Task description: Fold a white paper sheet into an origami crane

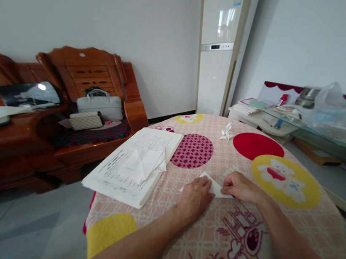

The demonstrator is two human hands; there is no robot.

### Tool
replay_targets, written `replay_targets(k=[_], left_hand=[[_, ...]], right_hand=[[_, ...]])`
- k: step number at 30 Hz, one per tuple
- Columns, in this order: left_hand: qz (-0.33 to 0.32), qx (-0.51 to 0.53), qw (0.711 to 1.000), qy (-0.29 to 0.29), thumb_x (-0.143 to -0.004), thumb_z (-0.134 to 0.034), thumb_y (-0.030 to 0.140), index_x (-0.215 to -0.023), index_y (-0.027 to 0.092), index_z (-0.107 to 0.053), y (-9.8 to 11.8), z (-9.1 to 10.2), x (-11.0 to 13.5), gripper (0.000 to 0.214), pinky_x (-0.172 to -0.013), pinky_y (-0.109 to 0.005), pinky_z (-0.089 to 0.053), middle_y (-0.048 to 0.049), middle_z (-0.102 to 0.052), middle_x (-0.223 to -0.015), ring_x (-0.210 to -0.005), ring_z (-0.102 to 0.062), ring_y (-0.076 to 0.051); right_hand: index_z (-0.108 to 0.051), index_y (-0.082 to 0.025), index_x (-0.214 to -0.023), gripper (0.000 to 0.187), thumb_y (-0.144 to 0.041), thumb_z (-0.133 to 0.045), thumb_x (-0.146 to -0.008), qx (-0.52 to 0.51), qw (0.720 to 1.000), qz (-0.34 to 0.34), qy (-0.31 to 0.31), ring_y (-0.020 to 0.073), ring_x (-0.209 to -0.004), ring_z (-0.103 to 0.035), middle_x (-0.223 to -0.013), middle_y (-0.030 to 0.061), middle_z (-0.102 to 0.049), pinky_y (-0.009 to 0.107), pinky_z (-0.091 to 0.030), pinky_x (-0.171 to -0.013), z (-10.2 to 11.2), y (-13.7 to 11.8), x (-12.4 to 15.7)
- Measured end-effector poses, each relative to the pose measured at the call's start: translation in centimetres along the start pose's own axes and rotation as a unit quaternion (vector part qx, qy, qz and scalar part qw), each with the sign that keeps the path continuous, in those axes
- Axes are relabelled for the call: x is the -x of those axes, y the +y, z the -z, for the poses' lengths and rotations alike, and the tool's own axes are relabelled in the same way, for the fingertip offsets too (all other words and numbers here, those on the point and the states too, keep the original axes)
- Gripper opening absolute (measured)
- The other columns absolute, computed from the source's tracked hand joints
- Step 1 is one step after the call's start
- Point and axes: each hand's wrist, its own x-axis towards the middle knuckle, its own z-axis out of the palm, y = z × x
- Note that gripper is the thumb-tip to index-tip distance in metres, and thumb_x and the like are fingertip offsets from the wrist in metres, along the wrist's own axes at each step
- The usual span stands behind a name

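Note:
A folded piece of white paper (215,189) lies on the patterned tablecloth in front of me, roughly triangular, with one point facing away. My left hand (197,194) rests over its left part, fingers laid down on it and hiding some of it. At its right corner, my right hand (238,185) pinches the paper's edge between thumb and fingertips. Farther back stands a small folded white paper figure (226,132) with several pointed ends. To the left, more folded white paper (142,162) sits on a thick stack of printed sheets (102,177).
The round table's cloth (172,248) has coloured circles. A wooden armchair (88,68) holding bags (100,107) stands beyond at left. Behind the table rises a tall white air conditioner (219,72). A glass-topped stand (322,127) with a plastic bag (329,104) is close on the right.

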Motion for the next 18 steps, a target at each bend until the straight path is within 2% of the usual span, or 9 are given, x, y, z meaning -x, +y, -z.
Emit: replay_targets(k=[5,11,14,18], left_hand=[[0.008,-0.007,1.0,0.009,-0.092,-0.053,0.031,-0.117,0.014,-0.055,0.1,-0.4,0.2,0.03,-0.091,-0.034,-0.052,-0.01,-0.06,-0.122,-0.113,-0.057,-0.024],[-0.023,-0.046,0.998,0.02,-0.094,-0.05,0.029,-0.125,0.01,-0.053,0.0,-1.7,0.2,0.036,-0.098,-0.035,-0.049,-0.0141,-0.056,-0.129,-0.121,-0.052,-0.025],[-0.043,-0.09,0.995,0.032,-0.095,-0.045,0.022,-0.131,0.004,-0.049,0.1,-2.6,0.3,0.04,-0.102,-0.037,-0.046,-0.0204,-0.051,-0.135,-0.127,-0.048,-0.028],[-0.037,-0.118,0.992,0.025,-0.093,-0.042,0.014,-0.135,0.0,-0.044,0.4,-3.3,0.4,0.045,-0.105,-0.037,-0.043,-0.0245,-0.047,-0.139,-0.13,-0.046,-0.029]], right_hand=[[-0.061,-0.015,-0.056,0.016,-0.021,-0.062,-0.071,0.007,1.0,-0.009,0.015,0.0106,-0.049,-0.048,-0.05,-0.0014,-0.054,0.022,-0.029,-0.047,-0.3,0.1,-0.2],[-0.056,-0.015,-0.052,0.02,-0.019,-0.061,-0.07,0.009,1.0,-0.003,0.02,0.0096,-0.048,-0.045,-0.048,-0.0021,-0.051,0.022,-0.027,-0.046,-0.4,0.1,-0.4],[-0.054,-0.016,-0.051,0.021,-0.019,-0.06,-0.07,0.011,1.0,0.003,0.021,0.0094,-0.047,-0.044,-0.047,-0.0026,-0.049,0.022,-0.026,-0.045,-0.5,0.2,-0.4],[-0.055,-0.016,-0.053,0.017,-0.019,-0.059,-0.069,0.012,1.0,-0.012,0.021,0.0092,-0.046,-0.043,-0.048,-0.003,-0.049,0.022,-0.024,-0.044,-0.7,0.4,-0.4]])
